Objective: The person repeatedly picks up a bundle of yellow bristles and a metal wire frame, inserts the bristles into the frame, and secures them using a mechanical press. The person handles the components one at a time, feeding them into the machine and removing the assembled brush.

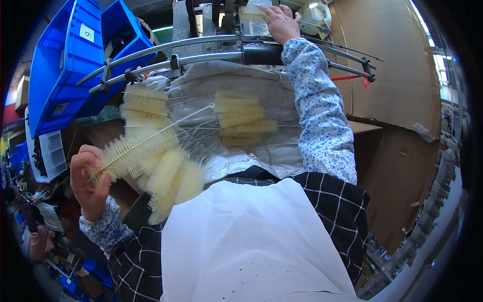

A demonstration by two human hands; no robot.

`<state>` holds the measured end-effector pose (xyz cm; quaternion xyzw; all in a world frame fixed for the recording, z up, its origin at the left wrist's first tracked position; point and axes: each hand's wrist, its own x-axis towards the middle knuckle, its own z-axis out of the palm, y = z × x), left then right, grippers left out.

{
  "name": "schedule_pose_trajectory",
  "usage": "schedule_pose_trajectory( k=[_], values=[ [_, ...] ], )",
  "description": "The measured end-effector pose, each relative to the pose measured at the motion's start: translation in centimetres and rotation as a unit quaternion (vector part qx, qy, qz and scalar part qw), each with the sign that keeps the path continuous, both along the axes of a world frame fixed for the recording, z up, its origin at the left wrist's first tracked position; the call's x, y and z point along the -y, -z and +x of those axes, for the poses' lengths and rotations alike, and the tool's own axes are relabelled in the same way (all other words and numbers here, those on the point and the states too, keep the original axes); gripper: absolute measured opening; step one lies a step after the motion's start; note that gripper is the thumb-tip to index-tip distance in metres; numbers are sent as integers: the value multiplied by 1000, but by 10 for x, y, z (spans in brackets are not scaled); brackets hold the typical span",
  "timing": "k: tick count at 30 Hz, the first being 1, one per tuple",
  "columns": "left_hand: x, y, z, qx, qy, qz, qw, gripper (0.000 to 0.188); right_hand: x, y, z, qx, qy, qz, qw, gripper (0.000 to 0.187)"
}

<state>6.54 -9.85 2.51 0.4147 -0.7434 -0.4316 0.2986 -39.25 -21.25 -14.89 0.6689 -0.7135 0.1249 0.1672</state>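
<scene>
White apron cloth [251, 241] fills the lower centre; at left, my left hand [90, 181] pinches a long bristle brush [132, 151] by its bristled end. Its long axis slants up-right from that nearer hold to a looped wire end [212, 105] mid-frame, lower left of my right hand [283, 24], which touches another brush [250, 13], top centre; whether gripped, I can't tell.

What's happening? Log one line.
left hand: holding bristle brush | right hand: at second brush, beyond rails | more brushes: on grey cloth
</scene>
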Motion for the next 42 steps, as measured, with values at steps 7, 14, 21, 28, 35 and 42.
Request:
schedule_pose_trajectory(
  k=[7,14,21,28,35,42],
  values=[
    [2,3,-3,-16,-6,-3,1000,28,-40,-9,-28,119,149,24,981,37],
    [2,-1,-6,-30,-16,-24,999,29,-28,-3,0,165,111,-12,980,30],
    [1,-1,-6,-26,5,-36,999,30,-10,-19,73,158,125,22,979,25],
    [3,-3,-22,-26,18,-33,999,30,-2,-14,96,147,115,4,982,27],
    [-3,6,1,-31,-12,-19,999,28,-26,-7,8,123,129,14,984,26],
    [-1,8,-9,-42,24,5,999,31,-15,-20,-81,171,120,103,973,28]
  ],
)
